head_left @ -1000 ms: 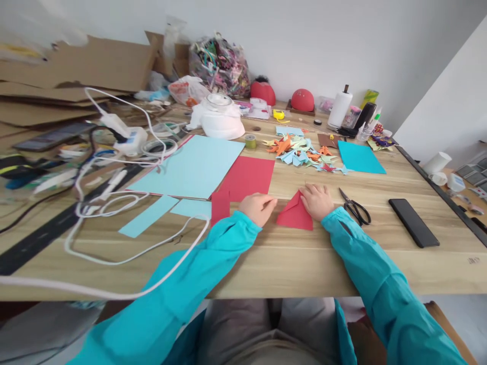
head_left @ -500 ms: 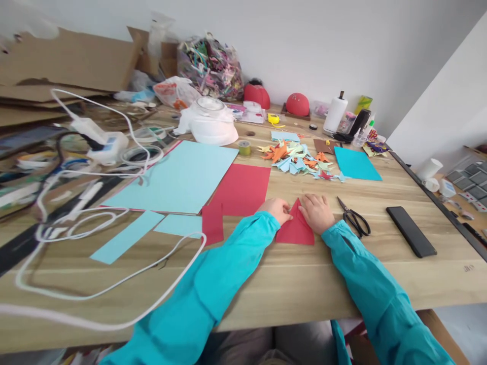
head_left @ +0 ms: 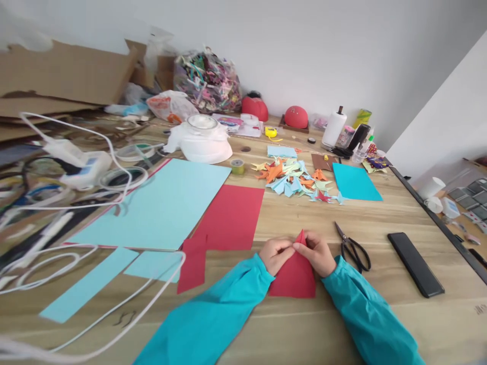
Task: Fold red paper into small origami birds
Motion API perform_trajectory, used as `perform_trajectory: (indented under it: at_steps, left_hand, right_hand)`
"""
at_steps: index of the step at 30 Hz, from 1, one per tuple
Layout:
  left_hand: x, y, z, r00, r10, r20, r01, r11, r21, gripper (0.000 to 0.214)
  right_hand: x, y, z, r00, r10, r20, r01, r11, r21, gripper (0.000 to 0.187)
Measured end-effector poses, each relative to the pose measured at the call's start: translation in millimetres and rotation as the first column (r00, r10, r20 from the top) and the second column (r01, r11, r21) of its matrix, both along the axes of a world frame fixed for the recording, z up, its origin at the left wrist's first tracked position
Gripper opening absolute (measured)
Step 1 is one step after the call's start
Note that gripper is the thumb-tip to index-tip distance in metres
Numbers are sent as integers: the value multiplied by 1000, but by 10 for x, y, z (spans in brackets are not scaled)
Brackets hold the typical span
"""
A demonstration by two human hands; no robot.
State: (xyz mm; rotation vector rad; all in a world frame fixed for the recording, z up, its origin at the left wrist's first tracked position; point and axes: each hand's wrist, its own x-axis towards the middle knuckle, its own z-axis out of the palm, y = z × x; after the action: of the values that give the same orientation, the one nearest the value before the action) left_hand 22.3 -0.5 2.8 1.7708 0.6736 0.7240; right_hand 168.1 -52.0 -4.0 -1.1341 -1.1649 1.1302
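Note:
A red sheet of paper (head_left: 293, 278), folded to a point at its far end, is between my hands over the table. My left hand (head_left: 277, 255) pinches its left edge near the tip. From the other side my right hand (head_left: 316, 253) grips it, thumb on top and fingers partly hidden behind the paper. Right of that hand lie black scissors (head_left: 353, 249), blades pointing away. Beyond my hands is a pile of small folded paper figures (head_left: 292, 177) in orange, blue, green and red. A larger red sheet (head_left: 232, 218) and a red strip (head_left: 193, 263) lie to the left.
Light blue sheets (head_left: 160, 208) and a blue strip (head_left: 89, 284) cover the left side, crossed by white cables (head_left: 152, 304). A black phone-like slab (head_left: 415, 263) lies at right. A turquoise sheet (head_left: 356, 181), yellow tape measure (head_left: 271, 132) and white bundle (head_left: 203, 142) stand farther back.
My fingers have drawn together near the paper's tip, both now pinching it; the right hand was flatter before. The camera view has shifted, so the table sits lower in the picture.

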Motion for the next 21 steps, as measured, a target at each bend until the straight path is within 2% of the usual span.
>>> perform_trajectory:
  at_steps: [6, 9, 13, 16, 19, 21]
  left_hand:
    - [16, -32, -15, 999, -2, 46, 4, 999, -44, 27]
    - [43, -10, -59, 999, -14, 53, 18, 996, -82, 22]
    - [60, 49, -143, 1000, -14, 18, 16, 987, -160, 25]
    - [43, 92, -179, 999, -32, 33, 38, 982, -186, 27]
    - [-3, 136, -181, 998, -24, 63, 43, 951, -305, 23]
    - [-41, 164, -168, 994, -39, 100, 78, 898, -432, 17]
  right_hand:
    - [-75, 10, 8, 994, -1, -113, -7, 998, -70, 26]
    - [-57, 37, 24, 977, -75, -200, 57, 994, -95, 28]
    - [37, 98, 19, 889, -237, -392, 183, 968, -171, 26]
    - [106, 141, 16, 827, -307, -471, 224, 948, -225, 25]
    - [144, 170, 23, 778, -340, -529, 232, 937, -261, 23]
    - [163, 181, 32, 748, -345, -567, 228, 936, -267, 23]
